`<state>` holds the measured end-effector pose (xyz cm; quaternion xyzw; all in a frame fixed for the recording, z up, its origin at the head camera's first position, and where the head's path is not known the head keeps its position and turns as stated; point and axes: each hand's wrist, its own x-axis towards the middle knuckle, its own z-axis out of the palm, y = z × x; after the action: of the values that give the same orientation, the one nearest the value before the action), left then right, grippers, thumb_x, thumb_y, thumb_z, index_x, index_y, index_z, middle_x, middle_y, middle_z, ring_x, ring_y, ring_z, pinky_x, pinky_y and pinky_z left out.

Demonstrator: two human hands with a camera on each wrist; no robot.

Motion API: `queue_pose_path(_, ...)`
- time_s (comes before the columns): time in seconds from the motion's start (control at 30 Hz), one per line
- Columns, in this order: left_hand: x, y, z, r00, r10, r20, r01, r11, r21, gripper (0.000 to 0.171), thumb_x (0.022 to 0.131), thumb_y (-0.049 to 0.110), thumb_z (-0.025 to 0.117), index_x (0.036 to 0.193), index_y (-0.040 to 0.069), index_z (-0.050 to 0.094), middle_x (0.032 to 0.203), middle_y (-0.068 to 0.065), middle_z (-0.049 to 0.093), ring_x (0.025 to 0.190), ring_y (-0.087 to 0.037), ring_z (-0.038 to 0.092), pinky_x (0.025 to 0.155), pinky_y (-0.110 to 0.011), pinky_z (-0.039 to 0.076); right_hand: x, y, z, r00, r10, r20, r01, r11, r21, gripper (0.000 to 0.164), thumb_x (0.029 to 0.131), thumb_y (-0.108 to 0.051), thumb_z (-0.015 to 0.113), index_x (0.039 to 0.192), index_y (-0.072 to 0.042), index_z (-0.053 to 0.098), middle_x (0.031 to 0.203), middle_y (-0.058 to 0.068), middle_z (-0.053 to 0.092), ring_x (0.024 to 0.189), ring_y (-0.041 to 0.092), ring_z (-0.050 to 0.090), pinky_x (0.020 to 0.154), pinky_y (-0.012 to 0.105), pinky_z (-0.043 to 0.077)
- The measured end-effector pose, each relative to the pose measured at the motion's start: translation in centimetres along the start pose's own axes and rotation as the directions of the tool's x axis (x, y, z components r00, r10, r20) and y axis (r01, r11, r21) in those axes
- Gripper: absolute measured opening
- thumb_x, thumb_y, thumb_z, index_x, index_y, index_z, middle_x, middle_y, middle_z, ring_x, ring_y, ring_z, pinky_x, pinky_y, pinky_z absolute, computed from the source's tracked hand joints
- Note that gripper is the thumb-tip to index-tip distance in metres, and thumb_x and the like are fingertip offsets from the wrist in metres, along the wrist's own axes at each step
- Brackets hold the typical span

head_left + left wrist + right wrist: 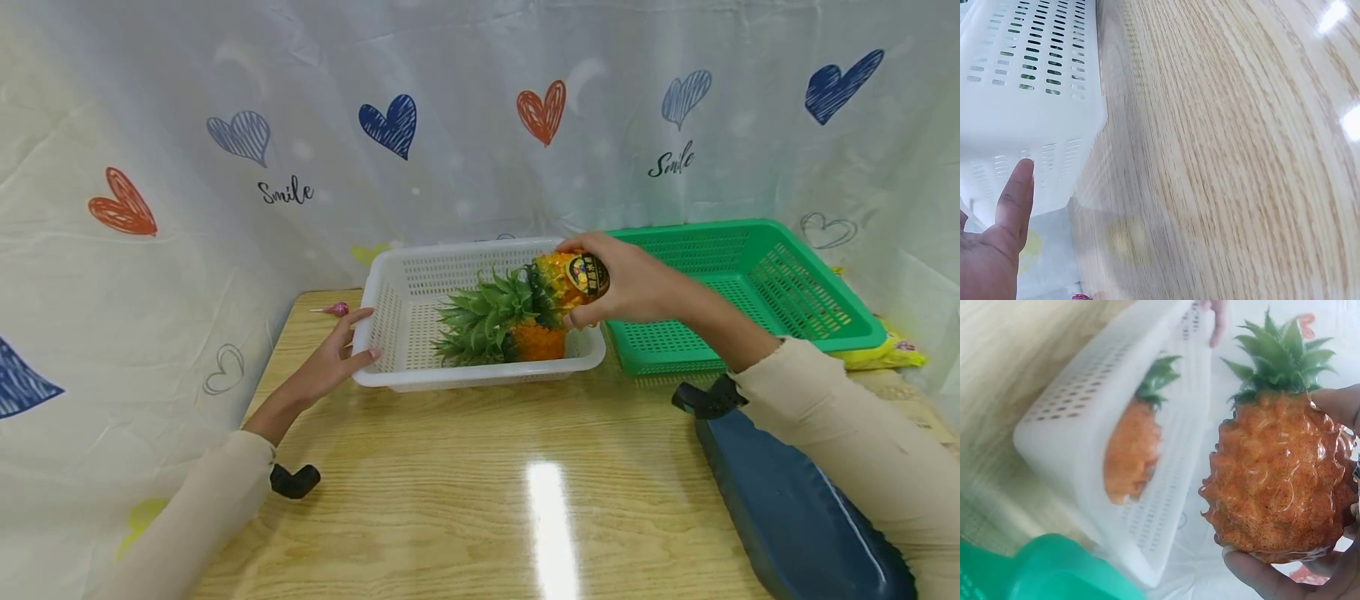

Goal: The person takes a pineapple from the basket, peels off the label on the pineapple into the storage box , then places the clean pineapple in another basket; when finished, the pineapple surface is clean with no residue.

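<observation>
My right hand (pixel 633 287) grips an orange pineapple (pixel 553 271) with a black label on its base, holding it over the right part of a white slotted basket (pixel 480 379). Its green crown points left. Below it, a second pineapple (pixel 538 343) lies on its side in the basket, partly covered by the held one's leaves. The right wrist view shows the held pineapple (pixel 1279 481) close up, fingers around its base and side. At the basket's left end, my left hand (pixel 327 364) touches the rim with straight, spread fingers; in the left wrist view a straight thumb (pixel 1015 200) overlaps the end wall.
A green basket (pixel 750 342) stands right of the white one, with a yellow packet (pixel 888 352) behind its corner. A lollipop (pixel 335 308) lies at the left. A dark blue case (pixel 787 508) rests at the front right, partly under my right sleeve. A printed curtain (pixel 465 183) hangs behind.
</observation>
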<state>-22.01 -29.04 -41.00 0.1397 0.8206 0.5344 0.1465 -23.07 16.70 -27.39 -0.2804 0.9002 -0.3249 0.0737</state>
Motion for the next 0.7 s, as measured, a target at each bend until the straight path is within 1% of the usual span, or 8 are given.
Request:
queue_pose_path(0.33, 0.0, 0.1, 0.0, 1.000, 0.015, 0.000, -0.015, 1.000, 0.019, 0.076, 0.104, 0.022, 0.056, 0.161, 0.017, 0.006, 0.154, -0.026, 0.032, 0.137, -0.047, 0.042, 0.099, -0.051, 0.050, -3.2, -0.7, 1.4, 1.000, 0.031, 0.000, -0.031, 0.999, -0.011, 0.087, 0.077, -0.032, 0.086, 0.150, -0.017, 0.041, 0.135, 0.010, 0.047, 0.104, 0.027, 0.057, 0.077, 0.038, 0.056)
queue_pose_path(0.5, 0.0, 0.1, 0.0, 1.000, 0.018, -0.003, -0.018, 0.999, 0.029, 0.076, 0.104, 0.022, 0.056, 0.161, 0.017, 0.007, 0.154, -0.026, 0.033, 0.137, -0.046, 0.043, 0.098, -0.048, 0.051, -4.4, -0.8, 2.2, 1.000, 0.024, 0.018, -0.024, 1.000, -0.003, 0.087, 0.078, -0.033, 0.086, 0.151, -0.017, 0.040, 0.136, 0.010, 0.047, 0.104, 0.026, 0.058, 0.078, 0.036, 0.056)
queue_pose_path(0.7, 0.1, -0.1, 0.0, 1.000, 0.012, 0.000, -0.012, 1.000, 0.015, 0.076, 0.104, 0.022, 0.057, 0.161, 0.018, 0.007, 0.154, -0.026, 0.034, 0.136, -0.046, 0.044, 0.096, -0.044, 0.052, -5.8, -0.8, 3.1, 1.000, 0.028, 0.011, -0.028, 0.999, 0.018, 0.086, 0.078, -0.033, 0.086, 0.150, -0.017, 0.042, 0.140, 0.011, 0.047, 0.105, 0.026, 0.059, 0.076, 0.034, 0.056)
